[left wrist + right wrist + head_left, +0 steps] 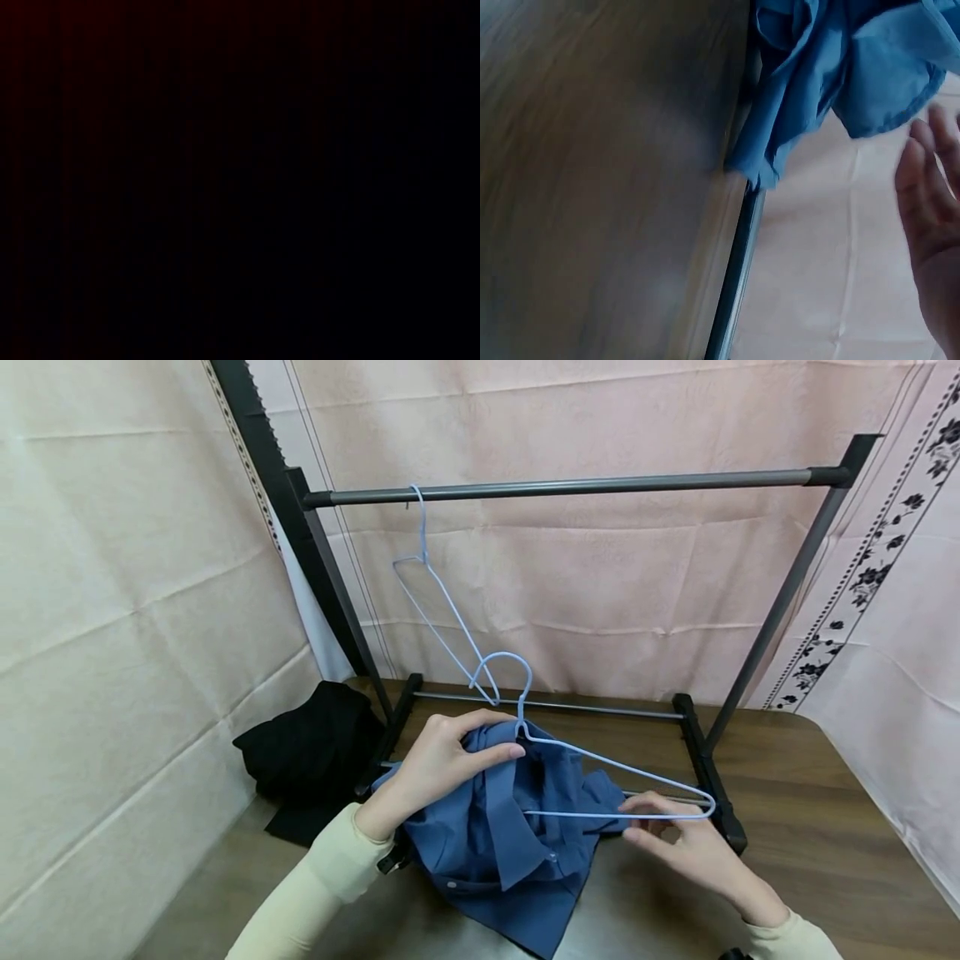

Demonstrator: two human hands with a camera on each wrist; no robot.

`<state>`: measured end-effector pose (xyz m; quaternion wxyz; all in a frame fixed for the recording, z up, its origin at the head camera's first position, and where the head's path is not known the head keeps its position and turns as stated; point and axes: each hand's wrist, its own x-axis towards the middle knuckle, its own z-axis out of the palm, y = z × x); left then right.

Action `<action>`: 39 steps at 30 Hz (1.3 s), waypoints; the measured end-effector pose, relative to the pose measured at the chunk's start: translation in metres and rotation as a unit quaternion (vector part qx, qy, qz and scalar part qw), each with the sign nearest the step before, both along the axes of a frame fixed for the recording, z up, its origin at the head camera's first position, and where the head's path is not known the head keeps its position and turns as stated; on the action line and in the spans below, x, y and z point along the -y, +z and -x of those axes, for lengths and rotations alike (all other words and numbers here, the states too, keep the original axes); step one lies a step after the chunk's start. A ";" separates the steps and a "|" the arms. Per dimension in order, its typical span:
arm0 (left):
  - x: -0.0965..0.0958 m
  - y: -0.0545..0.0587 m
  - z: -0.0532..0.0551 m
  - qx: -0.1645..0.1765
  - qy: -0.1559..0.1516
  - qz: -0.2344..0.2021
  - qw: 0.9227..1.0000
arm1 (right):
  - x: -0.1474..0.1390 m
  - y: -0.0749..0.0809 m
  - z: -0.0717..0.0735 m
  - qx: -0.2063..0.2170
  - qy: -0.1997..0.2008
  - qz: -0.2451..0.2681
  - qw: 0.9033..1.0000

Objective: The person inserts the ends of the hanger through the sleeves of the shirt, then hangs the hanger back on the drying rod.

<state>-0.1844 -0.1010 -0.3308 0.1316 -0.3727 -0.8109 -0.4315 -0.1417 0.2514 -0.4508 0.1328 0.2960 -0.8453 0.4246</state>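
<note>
A blue collared shirt [498, 827] hangs bunched below my left hand [442, 760] in the head view. That hand pinches the shirt near the collar, thumb in front, right beside the neck of a light-blue hanger [622, 766]. The hanger's hook points up and its right arm sticks out bare; its left arm is hidden by the shirt. My right hand [686, 847] is at the hanger's right end, fingers loosely bent, overlapping the lower bar. In the right wrist view, the right hand [934, 195] has relaxed fingers, apart from the shirt's hanging cloth [795, 97].
Behind the hands stands a dark metal rack with a top rail [570, 488]. Another light-blue hanger [442, 610] hangs from it toward the left. A black cloth bundle [315, 752] lies on the wooden table [795, 785] at left. The left wrist view is dark.
</note>
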 end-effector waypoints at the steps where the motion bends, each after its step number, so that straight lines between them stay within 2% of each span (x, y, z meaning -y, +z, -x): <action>1: 0.000 0.000 0.000 0.002 0.001 0.003 1.000 | 0.004 0.000 0.000 0.009 0.015 -0.009 1.000; 6: -0.002 -0.002 -0.002 0.007 0.007 0.017 1.000 | 0.024 -0.003 0.002 0.021 0.086 -0.005 0.996; 10: -0.004 -0.005 -0.004 0.005 0.010 0.019 1.000 | 0.040 -0.007 0.003 0.021 0.104 -0.008 0.994; 16: -0.005 -0.009 -0.005 0.002 -0.002 0.013 1.000 | 0.062 -0.012 0.005 0.002 0.066 -0.024 0.998; 22: -0.006 -0.006 -0.006 -0.012 0.003 0.018 1.000 | 0.071 -0.014 0.010 0.023 0.006 -0.018 1.000; 26: -0.004 -0.006 -0.007 -0.004 0.004 0.020 1.000 | 0.070 -0.015 0.010 0.054 -0.019 -0.027 0.998; 29: -0.003 -0.006 -0.007 0.002 0.004 0.021 1.000 | 0.067 -0.015 0.008 0.075 -0.019 -0.066 0.995; 33: 0.000 -0.007 -0.008 0.004 0.003 0.015 1.000 | 0.060 -0.014 0.005 0.084 0.009 -0.111 0.990; 36: 0.003 -0.008 -0.008 0.005 0.005 0.011 1.000 | 0.055 -0.014 0.006 0.073 0.029 -0.114 0.990; 39: 0.006 -0.008 -0.008 0.003 0.014 0.004 1.000 | 0.047 -0.011 0.008 0.062 0.032 -0.100 0.993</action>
